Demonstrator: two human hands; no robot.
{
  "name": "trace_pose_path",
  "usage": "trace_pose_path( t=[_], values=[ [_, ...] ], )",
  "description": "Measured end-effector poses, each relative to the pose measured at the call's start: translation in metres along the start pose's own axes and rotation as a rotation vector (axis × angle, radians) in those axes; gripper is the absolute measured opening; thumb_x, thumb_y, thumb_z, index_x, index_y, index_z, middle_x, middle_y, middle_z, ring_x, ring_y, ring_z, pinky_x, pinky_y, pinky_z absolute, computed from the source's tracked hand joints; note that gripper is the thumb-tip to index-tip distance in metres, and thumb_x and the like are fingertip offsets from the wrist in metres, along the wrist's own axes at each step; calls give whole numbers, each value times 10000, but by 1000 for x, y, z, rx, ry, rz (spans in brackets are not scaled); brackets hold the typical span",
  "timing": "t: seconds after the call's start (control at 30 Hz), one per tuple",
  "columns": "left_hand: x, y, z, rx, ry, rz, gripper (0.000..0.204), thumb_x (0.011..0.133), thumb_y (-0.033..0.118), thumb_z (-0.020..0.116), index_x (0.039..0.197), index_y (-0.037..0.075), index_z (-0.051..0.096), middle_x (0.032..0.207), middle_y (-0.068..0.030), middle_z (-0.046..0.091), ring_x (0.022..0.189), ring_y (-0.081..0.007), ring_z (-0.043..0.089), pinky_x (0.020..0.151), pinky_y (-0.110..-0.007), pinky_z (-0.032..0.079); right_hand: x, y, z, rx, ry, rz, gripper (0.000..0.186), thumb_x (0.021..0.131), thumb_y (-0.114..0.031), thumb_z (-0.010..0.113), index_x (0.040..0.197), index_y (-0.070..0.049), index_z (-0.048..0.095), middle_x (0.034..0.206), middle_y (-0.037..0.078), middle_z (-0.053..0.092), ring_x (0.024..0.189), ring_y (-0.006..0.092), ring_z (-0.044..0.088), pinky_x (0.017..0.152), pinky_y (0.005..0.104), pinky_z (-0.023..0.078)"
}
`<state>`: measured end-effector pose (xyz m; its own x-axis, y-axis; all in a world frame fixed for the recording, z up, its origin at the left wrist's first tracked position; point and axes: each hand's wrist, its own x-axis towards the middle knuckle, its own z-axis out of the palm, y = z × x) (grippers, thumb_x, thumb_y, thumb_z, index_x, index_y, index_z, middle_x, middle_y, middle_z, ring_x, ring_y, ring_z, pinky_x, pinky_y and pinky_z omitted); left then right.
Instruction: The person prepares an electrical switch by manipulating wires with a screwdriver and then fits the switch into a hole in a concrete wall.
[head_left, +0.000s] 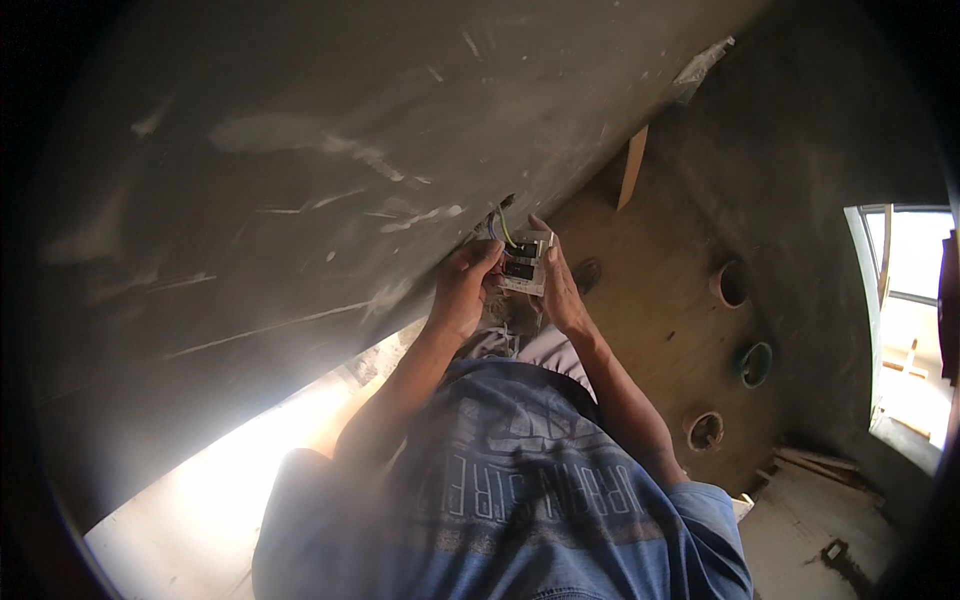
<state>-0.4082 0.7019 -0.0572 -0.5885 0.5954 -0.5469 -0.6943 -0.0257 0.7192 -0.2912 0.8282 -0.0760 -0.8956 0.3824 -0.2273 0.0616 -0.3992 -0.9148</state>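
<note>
A white switch plate (523, 282) with dark modules on its back is in front of the grey plastered wall (320, 190). A green-yellow wire (505, 222) and a blue wire (492, 232) run from a small hole in the wall to it. My left hand (465, 285) has thumb and fingers closed at the plate's left side, among the wires; what the fingertips pinch is too small to tell. My right hand (560, 285) grips the plate along its right edge, thumb on the near side.
On the brown floor (655, 300) at the right stand several round buckets (730, 284), one green (753, 364). A wooden plank (632, 168) leans by the wall. A bright window (905, 300) is at the far right, wooden boards (815, 470) below it. Bright light shows at lower left.
</note>
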Motion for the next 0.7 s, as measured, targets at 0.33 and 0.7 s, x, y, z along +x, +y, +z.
trace_pose_path(
  t=[0.33,0.7],
  values=[
    [-7,5,7,29,7,-1,117,946,205,682,1011,108,671,901,-2,660,833,-102,593,728,-270,477,15,23,-4,4,40,-146,561,1027,-430,377,1461,-74,392,1305,147,530,1170,236,516,1045,366,368],
    [-4,2,-13,16,-115,-38,110,949,204,678,1002,108,666,858,2,631,802,-112,590,703,-278,482,10,16,11,150,222,-188,545,1023,-441,456,1390,-39,439,1215,116,547,1096,198,523,946,341,442]
  ],
)
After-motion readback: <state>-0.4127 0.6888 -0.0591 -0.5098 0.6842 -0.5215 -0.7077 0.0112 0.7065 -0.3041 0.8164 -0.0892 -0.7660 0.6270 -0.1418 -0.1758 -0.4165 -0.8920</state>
